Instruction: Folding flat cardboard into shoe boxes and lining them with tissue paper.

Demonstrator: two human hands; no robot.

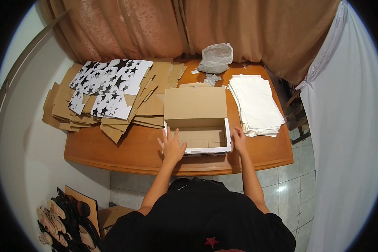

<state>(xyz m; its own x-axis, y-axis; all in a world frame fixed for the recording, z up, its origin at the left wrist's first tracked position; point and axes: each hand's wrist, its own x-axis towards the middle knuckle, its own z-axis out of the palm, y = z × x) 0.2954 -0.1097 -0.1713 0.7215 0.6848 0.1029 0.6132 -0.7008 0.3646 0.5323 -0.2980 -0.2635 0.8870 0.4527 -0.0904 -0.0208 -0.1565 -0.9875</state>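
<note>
An open cardboard box (195, 102) stands at the table's front, its lid raised at the back, brown inside with white edges. My left hand (172, 145) lies over the box's left front corner with its fingers spread, touching the wall. Just off the box's right side is my right hand (239, 141), its fingers curled together. What they hold, if anything, is hidden. Close to that hand lies the near left corner of a stack of white paper sheets (256, 105).
Flat cardboard box blanks (151, 105) are piled on the wooden table (126, 155) at left, some printed with black stars (113, 77). A clear plastic bag (216, 59) with small packets (212, 79) sits behind the box. Sandals (54, 220) hang at lower left.
</note>
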